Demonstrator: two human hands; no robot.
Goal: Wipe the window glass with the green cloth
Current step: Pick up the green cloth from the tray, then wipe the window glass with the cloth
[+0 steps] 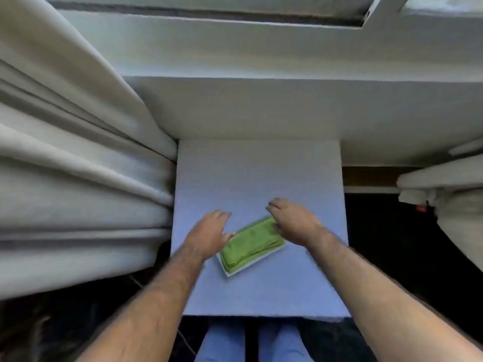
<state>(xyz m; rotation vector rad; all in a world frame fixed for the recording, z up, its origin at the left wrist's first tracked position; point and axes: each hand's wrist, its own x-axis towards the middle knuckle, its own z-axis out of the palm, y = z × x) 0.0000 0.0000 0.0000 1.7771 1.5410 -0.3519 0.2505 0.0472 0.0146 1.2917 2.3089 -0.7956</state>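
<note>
A folded green cloth [249,244] lies slantwise on a small white tray [271,256] on a pale table [258,178]. My left hand [209,232] hovers at the cloth's left end, fingers apart, thumb close to the cloth's edge. My right hand [292,222] hangs over the cloth's upper right end, fingers spread and curved, holding nothing. The window glass [441,2] shows only as a sliver at the top right, above the white frame [379,11].
Heavy cream curtains [73,165] hang along the left, touching the table's left edge. A wide white sill [287,111] runs behind the table. At the right are a white radiator or pipe fitting [439,189] and dark floor [392,244]. My legs show below the table.
</note>
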